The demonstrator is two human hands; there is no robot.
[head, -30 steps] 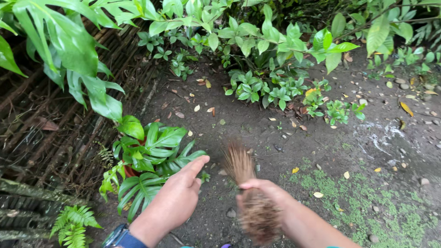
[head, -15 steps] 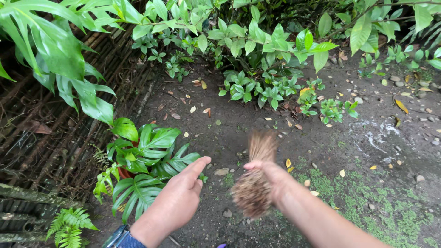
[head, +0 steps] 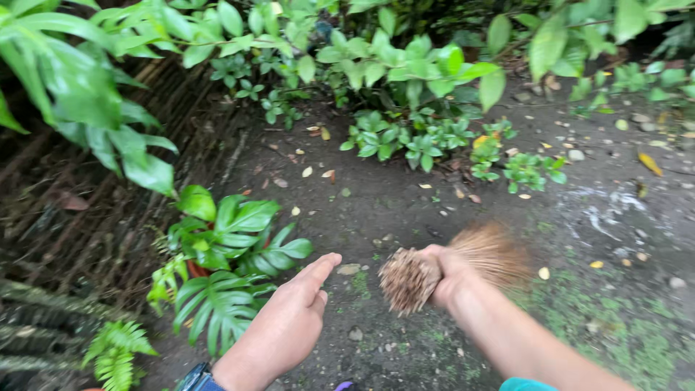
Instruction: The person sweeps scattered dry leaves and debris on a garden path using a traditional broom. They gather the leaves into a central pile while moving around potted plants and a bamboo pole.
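Nearby, potted plant (head: 224,261) flanks broom (head: 449,264).

Brown stick broom (head: 463,264), glossy green potted plant (head: 228,250), dark grey-brown soil (head: 376,195) — flecked with yellow leaves (head: 650,164).

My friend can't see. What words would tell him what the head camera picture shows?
A right hand grips a blurred stick broom over dirt ground scattered with fallen leaves. The left hand hangs open beside a potted plant, with leafy bushes behind.
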